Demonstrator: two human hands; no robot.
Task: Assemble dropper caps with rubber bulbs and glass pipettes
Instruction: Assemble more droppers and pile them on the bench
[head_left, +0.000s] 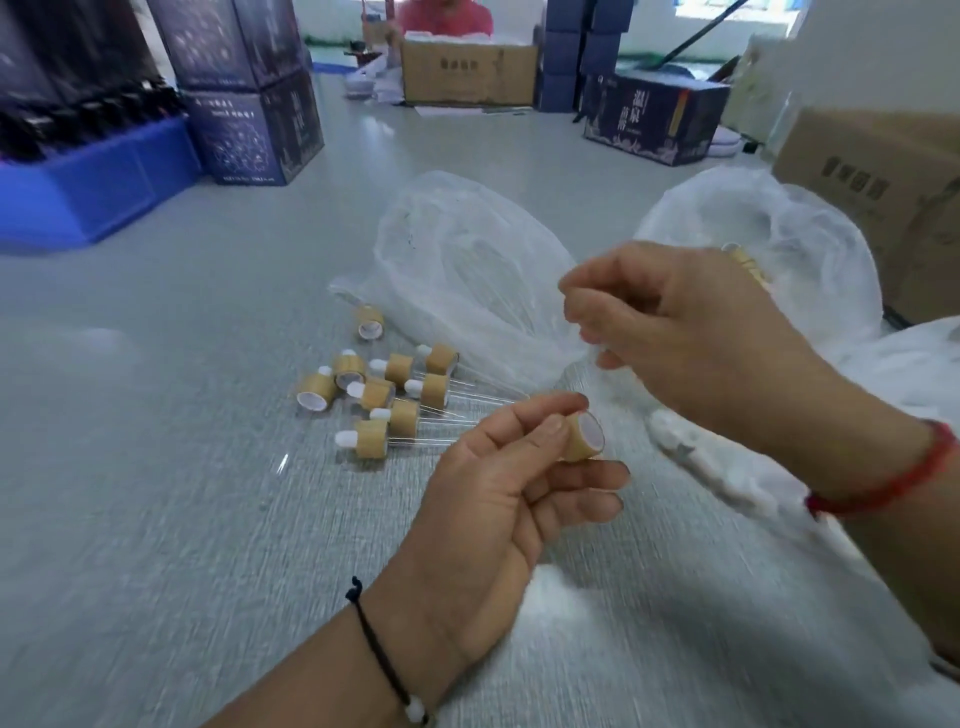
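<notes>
Cap in hand, pipette about to go in

Left of the held bamboo cap (584, 436) lies the pile of finished droppers (387, 397); the left hand (498, 499) pinches that cap, open end up. Above-right, the right hand (670, 332) is curled, seemingly pinching a blurred glass pipette: misaligned insertion could snap it.

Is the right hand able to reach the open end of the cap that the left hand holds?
Probably yes. The left hand pinches the cap with its white open end turned toward the right hand, which hovers just above. Nothing lies between them.
</notes>
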